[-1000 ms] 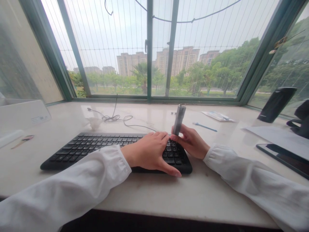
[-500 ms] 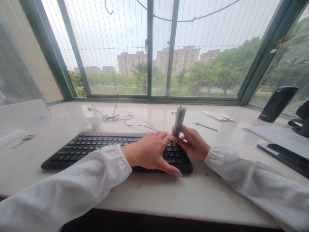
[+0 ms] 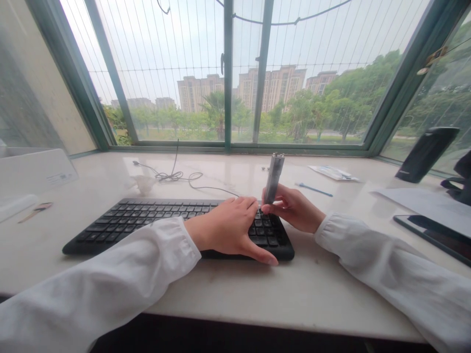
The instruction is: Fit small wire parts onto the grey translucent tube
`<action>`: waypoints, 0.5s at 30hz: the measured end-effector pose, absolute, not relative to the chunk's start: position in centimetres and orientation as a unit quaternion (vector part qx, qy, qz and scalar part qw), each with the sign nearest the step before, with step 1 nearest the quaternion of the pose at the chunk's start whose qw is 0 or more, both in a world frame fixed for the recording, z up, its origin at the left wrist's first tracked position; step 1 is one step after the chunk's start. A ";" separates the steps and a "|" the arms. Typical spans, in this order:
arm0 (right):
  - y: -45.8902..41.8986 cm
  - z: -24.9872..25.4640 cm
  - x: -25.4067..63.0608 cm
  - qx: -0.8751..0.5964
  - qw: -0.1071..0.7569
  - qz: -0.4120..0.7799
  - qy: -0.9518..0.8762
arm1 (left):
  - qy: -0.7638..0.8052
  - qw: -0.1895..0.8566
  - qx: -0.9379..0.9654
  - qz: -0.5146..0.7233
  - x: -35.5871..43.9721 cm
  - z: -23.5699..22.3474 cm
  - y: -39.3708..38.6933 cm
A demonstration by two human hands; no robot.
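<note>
Fingers of the right hand [image 3: 294, 208] pinch a clear tube [image 3: 274, 177] upright just above the keyboard [image 3: 147, 215]; a slackening pinch could drop it there.

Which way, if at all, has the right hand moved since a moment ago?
Yes, slightly: against the keyboard, the right hand has shifted rightward and toward the window, mostly at the wrist.

Matt black plastic keyboard [image 3: 147, 218]
</note>
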State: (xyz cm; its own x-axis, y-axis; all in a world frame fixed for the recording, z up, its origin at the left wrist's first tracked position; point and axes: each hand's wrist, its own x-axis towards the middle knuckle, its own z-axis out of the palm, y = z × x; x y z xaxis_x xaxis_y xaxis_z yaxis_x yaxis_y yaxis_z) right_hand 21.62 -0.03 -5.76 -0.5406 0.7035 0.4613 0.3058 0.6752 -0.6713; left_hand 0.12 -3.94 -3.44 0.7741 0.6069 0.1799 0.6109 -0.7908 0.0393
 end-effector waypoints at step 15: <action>-0.2 -5.9 22.0 -0.297 0.358 0.324 -0.824 | -0.312 -0.001 -0.944 -0.109 0.0 -3.6 -3.8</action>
State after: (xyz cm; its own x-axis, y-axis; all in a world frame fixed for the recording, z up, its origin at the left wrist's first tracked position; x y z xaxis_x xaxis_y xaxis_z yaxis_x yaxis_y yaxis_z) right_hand 21.96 -0.17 -5.90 -0.5671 0.7219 0.3966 0.2584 0.6132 -0.7465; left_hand 0.03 -3.81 -3.59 0.7812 0.5898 0.2047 0.5892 -0.8049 0.0707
